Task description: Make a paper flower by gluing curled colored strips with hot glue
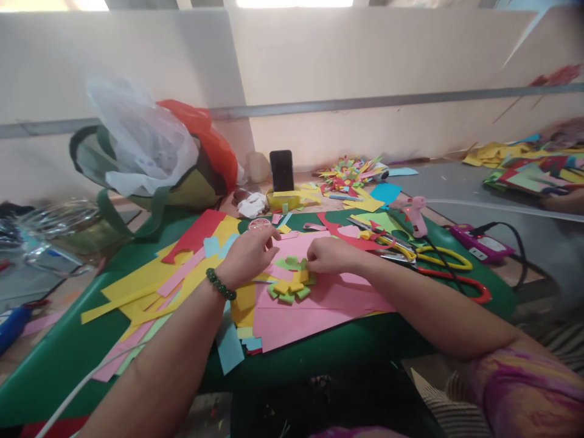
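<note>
My right hand (332,255) is closed, its fingertips at the upper right edge of a green and yellow paper flower (287,288). Rolled green strips make the flower's outer ring, with yellow pieces inside. It lies on a stack of pink paper sheets (296,325). To the upper left of the flower is my left hand (250,252), its fingers loosely bent and thumb apart, with nothing visible in them. A green bead bracelet circles that wrist. Some of the right fingertips are hidden behind the hand.
Yellow-handled scissors (444,258), red-handled scissors (474,292) and a pink glue gun (415,216) with a cord lie at right. Colored paper strips (150,298) spread at left. A phone (281,171) stands behind, near a bag (182,176) and a pile of paper flowers (349,173).
</note>
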Action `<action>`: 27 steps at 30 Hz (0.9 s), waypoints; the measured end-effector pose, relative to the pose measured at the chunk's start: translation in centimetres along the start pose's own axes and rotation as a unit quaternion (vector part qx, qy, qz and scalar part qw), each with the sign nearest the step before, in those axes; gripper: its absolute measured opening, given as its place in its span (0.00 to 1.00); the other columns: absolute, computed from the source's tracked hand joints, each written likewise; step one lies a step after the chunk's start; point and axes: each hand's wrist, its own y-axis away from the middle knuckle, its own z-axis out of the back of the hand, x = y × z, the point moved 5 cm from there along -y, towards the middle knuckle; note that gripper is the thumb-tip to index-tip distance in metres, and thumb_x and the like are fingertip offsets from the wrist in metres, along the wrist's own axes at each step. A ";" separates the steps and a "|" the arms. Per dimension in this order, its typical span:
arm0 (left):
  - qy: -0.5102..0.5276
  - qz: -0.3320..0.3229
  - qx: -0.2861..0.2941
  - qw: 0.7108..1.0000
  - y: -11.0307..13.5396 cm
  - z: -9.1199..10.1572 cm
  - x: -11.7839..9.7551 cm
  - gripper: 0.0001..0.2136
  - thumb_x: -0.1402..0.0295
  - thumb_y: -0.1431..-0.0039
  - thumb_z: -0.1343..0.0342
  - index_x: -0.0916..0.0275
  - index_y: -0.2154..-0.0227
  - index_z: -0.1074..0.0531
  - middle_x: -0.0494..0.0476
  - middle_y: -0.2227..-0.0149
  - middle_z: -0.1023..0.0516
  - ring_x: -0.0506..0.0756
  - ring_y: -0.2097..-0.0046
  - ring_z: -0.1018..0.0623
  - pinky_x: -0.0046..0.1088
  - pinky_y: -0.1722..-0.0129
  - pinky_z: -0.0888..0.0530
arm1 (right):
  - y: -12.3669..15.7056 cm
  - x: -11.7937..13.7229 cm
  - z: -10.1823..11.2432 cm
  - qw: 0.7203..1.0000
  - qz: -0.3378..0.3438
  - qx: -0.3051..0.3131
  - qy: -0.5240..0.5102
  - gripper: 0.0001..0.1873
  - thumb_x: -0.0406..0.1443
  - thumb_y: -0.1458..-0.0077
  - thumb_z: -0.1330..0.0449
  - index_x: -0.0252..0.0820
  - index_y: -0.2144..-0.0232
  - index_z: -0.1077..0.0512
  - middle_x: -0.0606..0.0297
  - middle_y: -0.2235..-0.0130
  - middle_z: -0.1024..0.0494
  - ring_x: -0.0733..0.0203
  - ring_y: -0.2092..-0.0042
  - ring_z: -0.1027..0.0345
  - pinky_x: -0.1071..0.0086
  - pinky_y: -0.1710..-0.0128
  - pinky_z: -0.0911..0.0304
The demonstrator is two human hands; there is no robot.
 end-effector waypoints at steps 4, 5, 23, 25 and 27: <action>0.021 -0.072 0.077 0.994 0.8 -0.8 -1.6 0.13 0.75 0.45 0.51 0.61 0.61 0.24 0.56 0.65 0.20 0.56 0.62 0.23 0.31 0.62 0.31 | 0.3 0.0 0.0 0.999 -0.027 -0.004 0.028 0.16 0.40 0.43 0.46 0.38 0.70 0.21 0.54 0.68 0.20 0.56 0.67 0.29 0.68 0.74 0.49; 0.018 -0.090 0.099 0.991 0.9 -1.1 -1.9 0.14 0.76 0.46 0.52 0.61 0.61 0.23 0.57 0.64 0.20 0.56 0.61 0.23 0.31 0.61 0.31 | 0.4 0.0 0.1 0.999 -0.022 0.006 0.033 0.17 0.41 0.42 0.46 0.37 0.70 0.21 0.53 0.68 0.20 0.56 0.67 0.29 0.68 0.74 0.49; 0.040 -0.142 0.228 0.963 1.6 -1.7 -1.0 0.27 0.81 0.53 0.55 0.53 0.54 0.21 0.55 0.51 0.19 0.57 0.52 0.21 0.28 0.55 0.28 | 11.6 -13.0 7.1 0.919 -0.329 -0.197 0.091 0.25 0.47 0.35 0.53 0.38 0.66 0.21 0.48 0.60 0.19 0.49 0.58 0.27 0.66 0.65 0.44; 0.038 -0.166 0.237 0.956 1.8 -1.6 -1.5 0.26 0.80 0.53 0.55 0.53 0.56 0.20 0.56 0.55 0.19 0.56 0.56 0.21 0.27 0.58 0.29 | 11.3 -17.1 6.6 0.898 -0.397 -0.167 0.093 0.26 0.48 0.36 0.52 0.35 0.63 0.21 0.43 0.58 0.20 0.46 0.56 0.26 0.64 0.62 0.41; 0.025 -0.180 0.249 0.951 1.9 -1.6 -2.1 0.25 0.79 0.53 0.54 0.54 0.58 0.19 0.57 0.57 0.20 0.55 0.59 0.22 0.27 0.59 0.29 | 10.0 -20.1 5.6 0.904 -0.392 -0.155 0.066 0.26 0.49 0.37 0.49 0.33 0.64 0.21 0.42 0.61 0.19 0.47 0.56 0.26 0.64 0.61 0.40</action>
